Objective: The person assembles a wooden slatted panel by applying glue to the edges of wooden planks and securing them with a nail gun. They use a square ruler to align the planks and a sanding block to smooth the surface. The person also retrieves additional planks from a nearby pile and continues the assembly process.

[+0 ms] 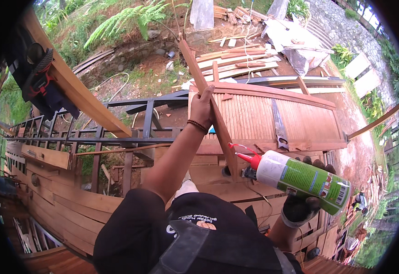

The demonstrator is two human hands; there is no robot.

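left hand, bare with a beaded bracelet at the wrist, is clamped round a long narrow wooden slat, fingers wrapped over its edge near the middle. the slat stands tilted, its top end pointing to about eleven o'clock from the hand and its lower end running down to about five o'clock. right hand, in a dark glove, is closed round a white glue bottle with a green label, held on its side. the bottle's red nozzle points to about ten o'clock and sits just beside the lower end of the slat, at about four o'clock from the left hand. behind the slat, at three o'clock from the left hand, lies a slatted wooden door panel with a handsaw resting on it. dark metal railing runs off at nine o'clock.
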